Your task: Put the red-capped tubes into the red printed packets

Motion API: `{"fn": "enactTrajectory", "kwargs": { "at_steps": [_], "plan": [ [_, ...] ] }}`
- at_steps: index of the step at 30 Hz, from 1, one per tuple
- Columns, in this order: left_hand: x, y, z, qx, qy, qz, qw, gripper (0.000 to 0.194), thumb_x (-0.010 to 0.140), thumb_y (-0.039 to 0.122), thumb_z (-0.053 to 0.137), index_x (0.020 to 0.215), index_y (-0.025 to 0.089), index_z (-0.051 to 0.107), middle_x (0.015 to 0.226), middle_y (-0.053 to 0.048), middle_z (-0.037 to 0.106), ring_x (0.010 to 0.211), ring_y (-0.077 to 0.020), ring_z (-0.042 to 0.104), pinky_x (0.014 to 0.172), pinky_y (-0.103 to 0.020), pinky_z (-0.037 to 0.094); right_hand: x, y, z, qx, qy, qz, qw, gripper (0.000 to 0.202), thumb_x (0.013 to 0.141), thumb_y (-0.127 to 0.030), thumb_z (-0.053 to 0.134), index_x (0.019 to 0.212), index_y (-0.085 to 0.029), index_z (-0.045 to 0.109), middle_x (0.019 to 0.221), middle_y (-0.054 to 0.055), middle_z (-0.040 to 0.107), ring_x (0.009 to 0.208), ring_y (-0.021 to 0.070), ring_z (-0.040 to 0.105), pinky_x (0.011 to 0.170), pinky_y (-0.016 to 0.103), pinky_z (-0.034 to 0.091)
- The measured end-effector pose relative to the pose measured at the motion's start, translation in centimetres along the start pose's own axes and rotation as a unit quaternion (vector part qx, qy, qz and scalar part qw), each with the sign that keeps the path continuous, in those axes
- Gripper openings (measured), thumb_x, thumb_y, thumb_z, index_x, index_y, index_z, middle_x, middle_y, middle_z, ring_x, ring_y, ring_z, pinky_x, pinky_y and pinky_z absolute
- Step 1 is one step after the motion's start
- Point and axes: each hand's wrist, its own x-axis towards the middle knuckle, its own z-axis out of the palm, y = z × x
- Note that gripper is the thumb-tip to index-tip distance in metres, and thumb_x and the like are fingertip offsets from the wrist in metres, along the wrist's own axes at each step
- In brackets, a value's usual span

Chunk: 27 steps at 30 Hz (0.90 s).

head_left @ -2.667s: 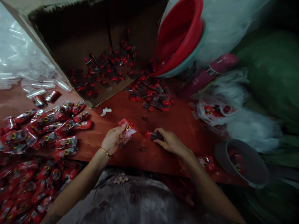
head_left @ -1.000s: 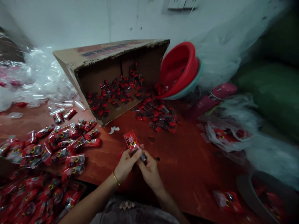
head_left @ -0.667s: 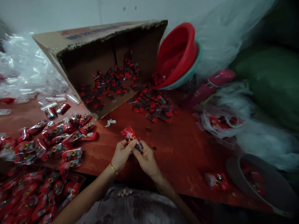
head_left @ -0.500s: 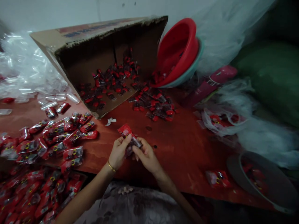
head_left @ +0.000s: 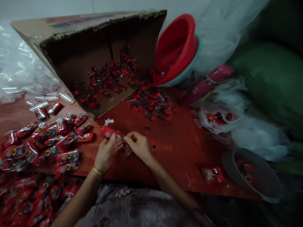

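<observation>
- In the head view, the left hand [head_left: 105,154] is over the red table [head_left: 175,148], toward its near edge, its thumb and fingers closed on a red printed packet [head_left: 108,131].
- The right hand [head_left: 138,145] comes in at the packet's clear end, thumb and fingertips pressed together; the blur hides whether they pinch any film.
- Just under and between the two hands I can see a second packet [head_left: 125,150], too smeared to tell if it is held or lying down.
- Beyond the hands, a cardboard box [head_left: 94,28] lies on its side, its open mouth toward the person, with red-capped containers [head_left: 115,75] inside and more spilling past its right corner.
- Right of the box, a red basin [head_left: 191,31] leans tilted in a pale blue one [head_left: 189,69], with a pink bottle [head_left: 207,81] beside them.
- Along the table's left side is a pile of filled packets [head_left: 56,132], clear sleeves [head_left: 40,102] behind it.
- Near the right end of the near edge, a loose packet [head_left: 213,175] lies beside a grey tub [head_left: 267,168] holding red pieces.
</observation>
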Motion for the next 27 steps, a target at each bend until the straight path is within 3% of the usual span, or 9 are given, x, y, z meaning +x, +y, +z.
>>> {"fn": "enactTrajectory", "kwargs": {
  "at_steps": [4, 7, 10, 12, 14, 16, 19, 22, 27],
  "plan": [
    [1.2, 5.6, -5.0, -0.101, 0.147, 0.097, 0.979, 0.029, 0.087, 0.039, 0.049, 0.075, 0.015, 0.06, 0.066, -0.001, 0.068, 0.059, -0.01, 0.064, 0.063, -0.022, 0.053, 4.8, 1.9, -3.4, -0.351, 0.104, -0.001, 0.931, 0.04, 0.087, -0.038, 0.044, 0.115, -0.011, 0.054, 0.114, 0.018, 0.059, 0.1, 0.0286, 0.054, 0.077, 0.038, 0.045],
    [1.5, 8.7, -7.6, -0.193, 0.195, 0.201, 0.94, 0.038, 0.088, 0.047, 0.041, 0.074, 0.017, 0.059, 0.069, 0.0, 0.069, 0.062, -0.0081, 0.064, 0.068, -0.02, 0.054, 6.8, 3.6, -5.2, -0.479, 0.09, 0.037, 0.872, 0.044, 0.087, -0.031, 0.043, 0.124, -0.009, 0.049, 0.129, 0.019, 0.049, 0.104, 0.0336, 0.049, 0.074, 0.04, 0.044],
    [1.2, 7.8, -7.1, -0.106, 0.15, 0.215, 0.959, 0.046, 0.076, 0.059, 0.053, 0.086, 0.015, 0.064, 0.084, -0.006, 0.071, 0.075, -0.0139, 0.067, 0.072, -0.026, 0.055, 6.2, 4.6, -5.8, -0.525, 0.045, 0.007, 0.85, 0.044, 0.085, -0.023, 0.042, 0.127, -0.012, 0.047, 0.133, 0.016, 0.046, 0.1, 0.0316, 0.049, 0.074, 0.04, 0.043],
    [0.9, 5.2, -5.2, 0.094, 0.115, 0.22, 0.964, 0.044, 0.069, 0.052, 0.064, 0.094, 0.016, 0.065, 0.091, -0.007, 0.071, 0.082, -0.0186, 0.067, 0.079, -0.033, 0.054, 4.7, 4.9, -6.1, -0.533, 0.022, -0.017, 0.846, 0.046, 0.082, -0.018, 0.043, 0.127, -0.013, 0.047, 0.133, 0.014, 0.047, 0.098, 0.0294, 0.05, 0.075, 0.04, 0.042],
    [0.7, 2.0, -3.2, 0.366, 0.052, 0.268, 0.889, 0.043, 0.068, 0.046, 0.068, 0.099, 0.017, 0.066, 0.103, -0.01, 0.069, 0.098, -0.0239, 0.063, 0.092, -0.042, 0.047, 2.8, 5.2, -6.4, -0.528, 0.011, -0.037, 0.849, 0.047, 0.079, -0.014, 0.044, 0.126, -0.013, 0.049, 0.132, 0.013, 0.049, 0.096, 0.0278, 0.051, 0.077, 0.04, 0.042],
    [0.8, -0.7, -1.6, 0.587, -0.039, 0.309, 0.747, 0.046, 0.07, 0.046, 0.067, 0.108, 0.02, 0.064, 0.121, -0.012, 0.061, 0.118, -0.0293, 0.05, 0.103, -0.049, 0.034, 1.0, 5.7, -6.8, -0.504, 0.017, -0.052, 0.862, 0.044, 0.079, -0.015, 0.043, 0.122, -0.013, 0.052, 0.129, 0.012, 0.051, 0.096, 0.0269, 0.052, 0.078, 0.04, 0.042],
    [1.2, -2.8, -0.8, 0.736, -0.082, 0.314, 0.594, 0.039, 0.076, 0.044, 0.061, 0.11, 0.025, 0.064, 0.131, -0.011, 0.054, 0.129, -0.0323, 0.037, 0.105, -0.055, 0.027, -1.5, 6.6, -7.1, -0.445, 0.05, -0.074, 0.891, 0.035, 0.084, -0.025, 0.042, 0.112, -0.014, 0.059, 0.12, 0.014, 0.056, 0.097, 0.0266, 0.053, 0.079, 0.04, 0.043],
    [1.6, -3.2, -1.2, 0.767, -0.063, 0.3, 0.563, 0.028, 0.08, 0.038, 0.057, 0.104, 0.028, 0.068, 0.127, -0.009, 0.057, 0.128, -0.0335, 0.038, 0.102, -0.057, 0.028, -3.2, 6.9, -6.7, -0.384, 0.078, -0.101, 0.914, 0.032, 0.086, -0.033, 0.043, 0.105, -0.015, 0.062, 0.112, 0.013, 0.06, 0.095, 0.0257, 0.055, 0.08, 0.04, 0.044],
    [1.2, -3.3, -1.8, 0.74, -0.047, 0.324, 0.588, 0.028, 0.083, 0.034, 0.052, 0.106, 0.026, 0.067, 0.13, -0.011, 0.054, 0.129, -0.0332, 0.037, 0.105, -0.056, 0.024, -4.4, 4.9, -4.5, -0.265, 0.078, -0.14, 0.951, 0.028, 0.087, -0.033, 0.044, 0.101, -0.019, 0.064, 0.105, 0.01, 0.064, 0.097, 0.023, 0.058, 0.087, 0.039, 0.044]
  ]
}}
